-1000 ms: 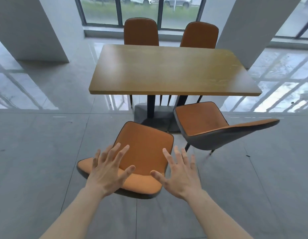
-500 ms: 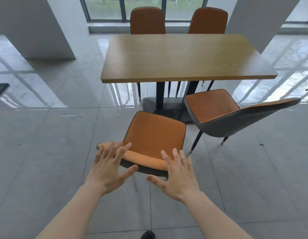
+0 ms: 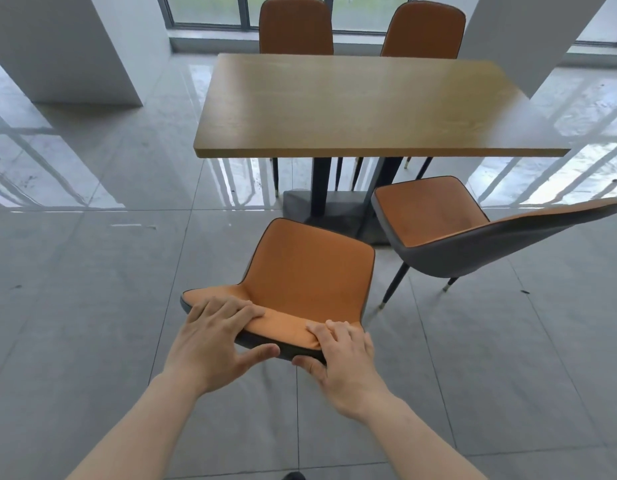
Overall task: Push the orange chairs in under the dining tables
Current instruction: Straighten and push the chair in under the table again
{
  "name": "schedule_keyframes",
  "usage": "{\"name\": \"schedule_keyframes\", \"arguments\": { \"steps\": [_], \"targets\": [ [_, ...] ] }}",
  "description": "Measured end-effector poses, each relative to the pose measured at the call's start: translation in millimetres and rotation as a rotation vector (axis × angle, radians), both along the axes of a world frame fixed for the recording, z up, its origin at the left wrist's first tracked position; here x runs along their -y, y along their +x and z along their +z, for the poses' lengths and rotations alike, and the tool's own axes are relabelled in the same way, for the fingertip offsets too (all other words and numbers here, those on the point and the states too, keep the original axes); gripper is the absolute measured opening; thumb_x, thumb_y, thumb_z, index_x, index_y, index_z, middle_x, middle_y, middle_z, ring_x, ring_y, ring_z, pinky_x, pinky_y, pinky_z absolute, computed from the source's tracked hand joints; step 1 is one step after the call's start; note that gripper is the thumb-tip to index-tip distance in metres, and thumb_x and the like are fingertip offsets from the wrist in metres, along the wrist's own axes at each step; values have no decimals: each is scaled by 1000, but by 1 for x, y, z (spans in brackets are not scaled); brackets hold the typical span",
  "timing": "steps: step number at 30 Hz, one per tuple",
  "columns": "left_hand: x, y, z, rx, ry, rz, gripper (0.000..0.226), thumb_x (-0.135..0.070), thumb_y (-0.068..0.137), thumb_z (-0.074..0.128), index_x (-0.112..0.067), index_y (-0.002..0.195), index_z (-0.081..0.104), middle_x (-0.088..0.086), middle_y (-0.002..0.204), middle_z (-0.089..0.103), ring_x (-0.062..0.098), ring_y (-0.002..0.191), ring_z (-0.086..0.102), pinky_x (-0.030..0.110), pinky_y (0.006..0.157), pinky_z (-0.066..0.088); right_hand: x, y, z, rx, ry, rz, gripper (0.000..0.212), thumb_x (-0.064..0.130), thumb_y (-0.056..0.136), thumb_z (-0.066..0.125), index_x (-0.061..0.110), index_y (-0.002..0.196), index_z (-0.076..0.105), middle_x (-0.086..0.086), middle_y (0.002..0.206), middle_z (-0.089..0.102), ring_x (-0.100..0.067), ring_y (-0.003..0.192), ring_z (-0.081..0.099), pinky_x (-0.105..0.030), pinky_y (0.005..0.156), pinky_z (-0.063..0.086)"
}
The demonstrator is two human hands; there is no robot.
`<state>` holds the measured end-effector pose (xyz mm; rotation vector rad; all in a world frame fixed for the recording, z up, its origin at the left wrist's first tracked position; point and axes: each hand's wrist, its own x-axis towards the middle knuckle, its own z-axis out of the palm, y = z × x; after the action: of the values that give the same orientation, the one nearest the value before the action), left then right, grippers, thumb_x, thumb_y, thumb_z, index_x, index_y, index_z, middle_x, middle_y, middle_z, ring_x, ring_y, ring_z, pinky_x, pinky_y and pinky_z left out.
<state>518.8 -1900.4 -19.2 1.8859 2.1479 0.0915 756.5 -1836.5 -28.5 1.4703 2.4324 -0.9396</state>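
Observation:
An orange chair (image 3: 307, 271) with a grey shell stands in front of me, pulled out from the wooden dining table (image 3: 362, 105). My left hand (image 3: 213, 337) grips the top of its backrest on the left, fingers over the orange padding and thumb on the grey back. My right hand (image 3: 338, 355) grips the same backrest on the right. A second orange chair (image 3: 435, 216) stands to the right, turned sideways, its seat partly at the table's edge. Two more orange chairs (image 3: 296, 26) (image 3: 424, 29) sit tucked in at the table's far side.
The table rests on dark posts and a grey base (image 3: 334, 209). White pillars stand at the back left (image 3: 68, 46) and back right (image 3: 528, 36). Windows run along the far wall. Glossy grey floor tiles (image 3: 92, 306) spread to my left and right.
Both hands went from hovering open above the backrest to closing on its top edge. The view has moved nearer to the chair and table.

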Motion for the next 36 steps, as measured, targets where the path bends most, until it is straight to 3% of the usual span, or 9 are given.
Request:
{"name": "schedule_keyframes", "arguments": {
  "steps": [3,10,14,16,24,29,33,36],
  "targets": [
    [-10,0,-3,4,58,18,84,-99,77,26,-44,134,54,-19,131,56,14,123,46,40,112,32,-18,-1,-6,-7,6,8,127,101,50,-20,43,150,32,1,154,39,-32,148,21,-57,123,11],
    [-65,0,-8,10,130,80,82,-98,78,27,-40,125,61,-16,123,63,16,117,48,40,108,33,-86,-8,0,24,24,41,113,99,61,-9,45,150,33,5,147,42,-30,145,23,-53,123,14],
    [-104,-2,-10,7,140,107,82,-97,79,26,-38,124,62,-14,123,64,17,118,49,40,107,34,-132,-16,9,57,15,63,65,73,96,37,42,153,35,6,146,42,-26,140,24,-52,123,16],
    [-125,-7,-10,2,149,114,84,-97,79,25,-37,123,63,-13,122,65,18,117,51,40,106,36,-153,-21,11,49,25,60,59,66,99,44,42,152,36,6,145,42,-25,139,25,-53,123,16],
    [-205,-27,2,-90,67,98,96,-102,71,17,-38,125,65,-15,121,69,15,115,57,39,105,38,-233,-40,13,98,58,80,58,67,99,39,50,153,30,0,154,38,-29,146,23,-55,124,15],
    [-234,-52,2,-130,21,-9,101,-109,60,17,-38,111,67,-16,106,69,11,95,58,35,94,44,-249,-45,10,80,45,140,58,72,96,35,50,150,34,7,143,46,-25,141,28,-56,123,15],
    [-237,-52,-4,-65,39,-11,99,-109,60,24,-38,114,66,-15,110,69,13,103,62,43,111,41,-247,-44,10,51,45,129,53,65,100,43,50,150,34,6,139,47,-24,133,33,-52,122,21],
    [-233,-47,-2,-102,37,24,105,-110,58,19,-38,117,67,-15,105,71,11,91,64,31,80,51,-246,-41,10,14,47,120,56,66,99,44,48,151,35,6,140,48,-24,133,35,-46,119,27]
  ]
}}
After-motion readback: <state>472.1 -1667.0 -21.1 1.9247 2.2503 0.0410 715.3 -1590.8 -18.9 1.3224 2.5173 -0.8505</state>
